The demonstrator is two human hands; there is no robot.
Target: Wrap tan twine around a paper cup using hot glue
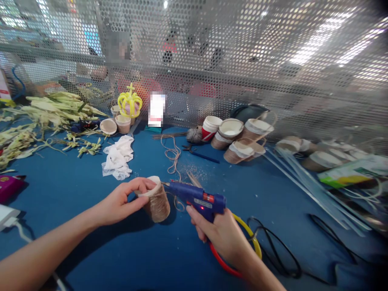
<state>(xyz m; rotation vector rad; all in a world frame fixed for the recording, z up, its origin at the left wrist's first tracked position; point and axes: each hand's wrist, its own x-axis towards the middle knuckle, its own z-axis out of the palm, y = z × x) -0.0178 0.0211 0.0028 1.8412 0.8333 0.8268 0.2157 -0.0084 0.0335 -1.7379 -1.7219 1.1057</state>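
My left hand [127,200] pinches the rim of a paper cup wrapped in brown twine [159,204], which tilts a little over the table. My right hand [212,230] is closed round the handle of a blue glue gun [194,196] with a small red light lit. The gun's nozzle points left and lies close to the cup's rim; whether it touches I cannot tell. Behind the gun lie scissors [194,180], partly hidden by it. A loose length of twine [172,155] curls on the table beyond the cup.
Twine-wrapped cups [239,149] stand at the back right near a grey yarn ball [194,134] and pliers [200,154]. Clear glue sticks [315,190] lie to the right, with black cable [279,250] nearer. Crumpled white tissue [119,157] and dried husks [57,107] lie left.
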